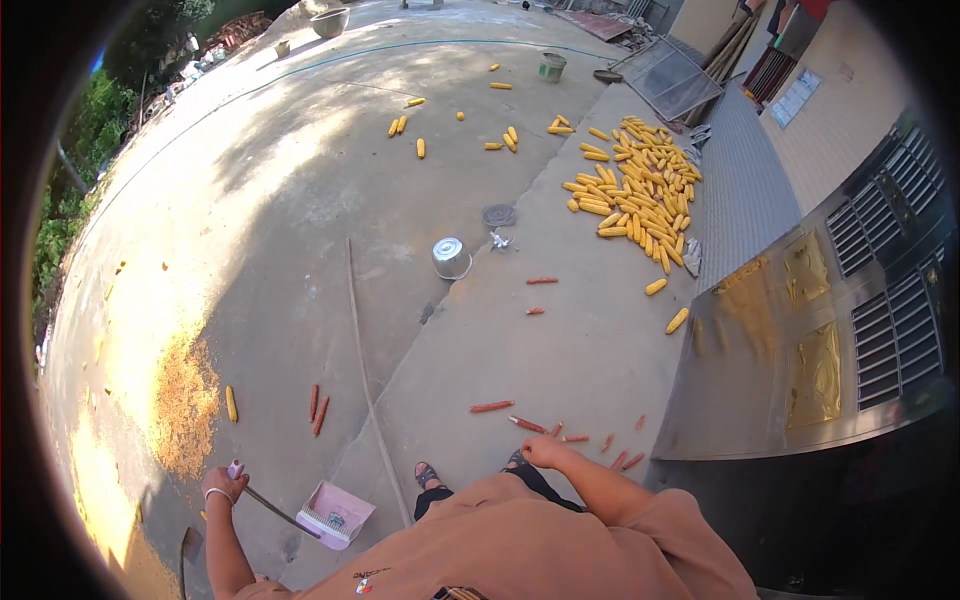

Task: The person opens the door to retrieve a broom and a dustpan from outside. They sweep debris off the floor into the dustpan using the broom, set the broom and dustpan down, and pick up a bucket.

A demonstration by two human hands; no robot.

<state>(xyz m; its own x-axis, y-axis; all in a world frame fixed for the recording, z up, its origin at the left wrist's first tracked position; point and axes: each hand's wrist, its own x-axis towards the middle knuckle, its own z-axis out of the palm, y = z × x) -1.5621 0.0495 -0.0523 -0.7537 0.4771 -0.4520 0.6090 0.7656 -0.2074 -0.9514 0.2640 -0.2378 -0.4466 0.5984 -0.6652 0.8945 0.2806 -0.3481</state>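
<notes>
Out to the left, my left hand [226,484] is closed round the top of a long-handled dustpan's handle. The pink and white dustpan [336,514] is low over or on the concrete, to the left of my feet; a small grey clump lies in its pan. My right hand [543,451] hangs in front of my body with its fingers curled. What they hold, if anything, is hidden. Just beyond it are a bare red corncob [527,424] and several more, some scattered to its right. Whether any cob touches the hand I cannot tell.
A heap of yellow corn ears [640,190] lies at the right by the wall. Loose kernels [185,405] spread on the left. A long pole [362,360] lies ahead of my feet, near an upturned metal pot [451,259]. A metal door [790,340] stands at the right.
</notes>
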